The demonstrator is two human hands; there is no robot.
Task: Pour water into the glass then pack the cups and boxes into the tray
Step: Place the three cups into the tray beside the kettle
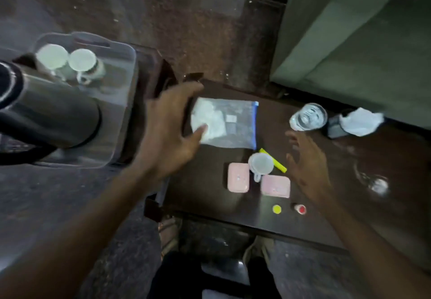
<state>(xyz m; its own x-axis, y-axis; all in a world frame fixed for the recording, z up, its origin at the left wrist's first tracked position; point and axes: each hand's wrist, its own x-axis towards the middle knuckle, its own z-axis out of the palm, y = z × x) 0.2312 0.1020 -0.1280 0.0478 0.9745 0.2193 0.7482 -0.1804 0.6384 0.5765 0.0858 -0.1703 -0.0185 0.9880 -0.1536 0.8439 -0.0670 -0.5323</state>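
A clear plastic tray at the left holds two white cups side by side. On the dark table, a third white cup stands between two pink boxes. A glass with water in it stands at the far right. My left hand hovers with its fingers spread at the left edge of a zip bag with white contents; its thumb lies over the bag's corner. My right hand is open, just right of the cup and boxes.
A dark metal flask lies in the near part of the tray. A yellow marker lies behind the cup. A yellow cap, a small red-topped bottle, crumpled white tissue and a green sofa are also here.
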